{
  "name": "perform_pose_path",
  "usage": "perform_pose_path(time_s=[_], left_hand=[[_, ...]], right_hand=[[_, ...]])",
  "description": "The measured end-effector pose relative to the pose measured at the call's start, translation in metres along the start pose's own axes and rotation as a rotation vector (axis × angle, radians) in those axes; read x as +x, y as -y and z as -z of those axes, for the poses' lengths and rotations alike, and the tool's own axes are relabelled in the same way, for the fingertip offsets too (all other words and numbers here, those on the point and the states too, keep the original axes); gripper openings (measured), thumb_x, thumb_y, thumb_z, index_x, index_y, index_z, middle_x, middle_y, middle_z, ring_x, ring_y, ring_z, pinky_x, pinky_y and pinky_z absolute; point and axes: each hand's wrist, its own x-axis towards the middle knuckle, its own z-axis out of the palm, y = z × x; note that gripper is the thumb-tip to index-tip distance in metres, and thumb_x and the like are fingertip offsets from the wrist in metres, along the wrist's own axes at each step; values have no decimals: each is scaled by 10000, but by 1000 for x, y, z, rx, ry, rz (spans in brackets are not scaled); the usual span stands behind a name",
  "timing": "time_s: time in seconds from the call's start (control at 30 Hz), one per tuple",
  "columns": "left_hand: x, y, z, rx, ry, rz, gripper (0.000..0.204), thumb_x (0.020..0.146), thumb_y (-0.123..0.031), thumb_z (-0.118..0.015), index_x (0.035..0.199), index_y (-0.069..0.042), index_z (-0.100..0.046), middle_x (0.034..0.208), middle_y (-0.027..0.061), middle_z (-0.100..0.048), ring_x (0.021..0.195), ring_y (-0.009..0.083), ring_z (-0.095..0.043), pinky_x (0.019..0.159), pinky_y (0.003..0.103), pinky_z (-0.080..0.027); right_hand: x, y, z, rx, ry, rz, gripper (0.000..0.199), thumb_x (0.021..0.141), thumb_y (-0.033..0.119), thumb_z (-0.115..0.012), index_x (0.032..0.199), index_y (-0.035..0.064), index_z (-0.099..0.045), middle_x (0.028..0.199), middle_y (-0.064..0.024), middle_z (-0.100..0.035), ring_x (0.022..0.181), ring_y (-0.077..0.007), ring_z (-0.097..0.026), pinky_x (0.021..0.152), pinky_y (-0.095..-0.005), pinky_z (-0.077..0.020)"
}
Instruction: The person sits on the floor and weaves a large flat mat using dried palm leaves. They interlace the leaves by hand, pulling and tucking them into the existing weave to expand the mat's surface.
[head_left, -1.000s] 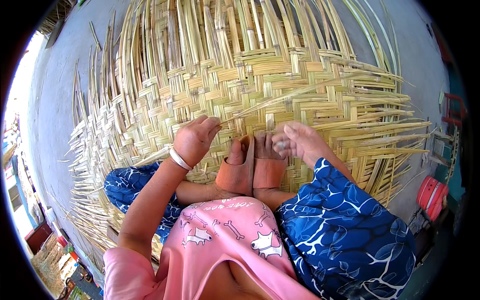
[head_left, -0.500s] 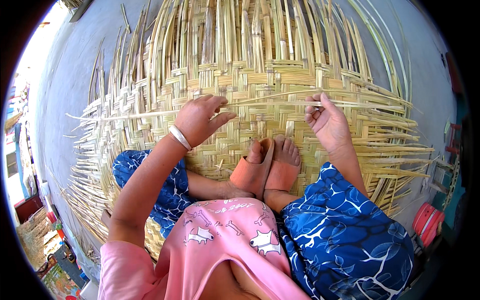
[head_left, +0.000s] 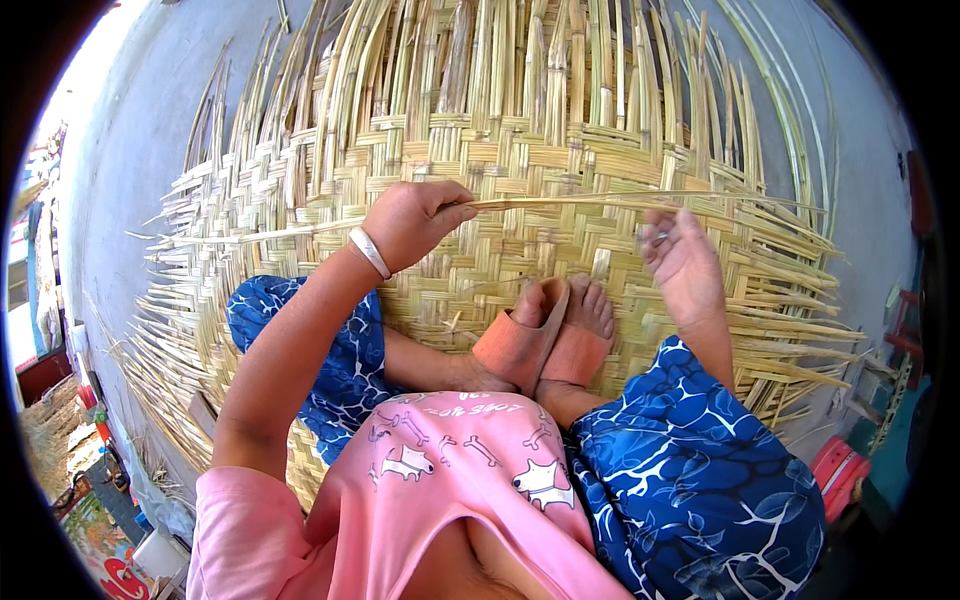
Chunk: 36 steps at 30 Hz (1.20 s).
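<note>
My left hand [head_left: 415,222] is closed, thumb and fingers pinching a long thin bamboo strip [head_left: 560,201]. This strip stretches rightward above a woven bamboo mat [head_left: 500,250]. One pale length [head_left: 290,232] also runs left from beneath that hand across the weave. My right hand [head_left: 688,268] is palm up just below the strip's right part. Its fingers are loosely bent and apart, slightly blurred, and I see nothing held in them. A pale bracelet [head_left: 369,252] circles my left wrist.
My feet in orange sandals [head_left: 510,350] rest on the mat. Unwoven bamboo ends [head_left: 550,70] fan out on its far side, others at left and right. Loose green strips [head_left: 785,90] lie on the grey floor [head_left: 130,160]. A red round object [head_left: 838,470] stands at right.
My left hand has closed on the strip and drawn it up slightly. My right hand has shifted right and a little nearer, its fingers loosening. The view has moved slightly.
</note>
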Motion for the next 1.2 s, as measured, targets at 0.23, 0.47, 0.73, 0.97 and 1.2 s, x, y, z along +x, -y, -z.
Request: perform_pose_path(time_s=[0.23,0.47,0.73,0.97,1.2], left_hand=[[21,-48,3,-528,457,157,206,875,-177,-633,907,27,-642,715,27,-632,624,86,-594,568,239,-496],[22,-44,1,-99,228,-81,201,811,-192,-681,899,-14,-645,695,89,-629,619,174,-608,584,304,-485],[3,-42,-6,236,162,-115,187,767,-177,-698,818,-30,-596,711,135,-610,614,242,-598,589,320,-476],[13,-28,-7,-548,434,114,163,912,-158,-586,858,-7,-553,714,7,-577,651,69,-561,578,227,-471],[14,-30,-8,-460,395,88,218,913,-206,-585,844,-4,-544,688,25,-577,628,80,-568,571,233,-475]], right_hand=[[-7,-21,-58,-36,198,-196,260,918,202,-560,1121,44,-524,1051,-83,-605,947,-159,-588,791,-303,-486],[3,-19,-57,-202,130,-74,211,941,241,-525,1050,61,-548,1011,-82,-614,874,-140,-602,763,-267,-487],[8,-22,-31,-128,-61,-162,256,946,332,-498,991,87,-561,898,-71,-646,781,-147,-611,670,-272,-480],[0,-31,-23,67,66,-181,247,916,300,-568,1022,77,-578,829,-37,-623,754,-153,-613,642,-289,-490],[-1,-37,-26,-42,6,-100,169,903,200,-602,992,57,-587,793,-20,-606,684,-141,-602,594,-264,-487]])
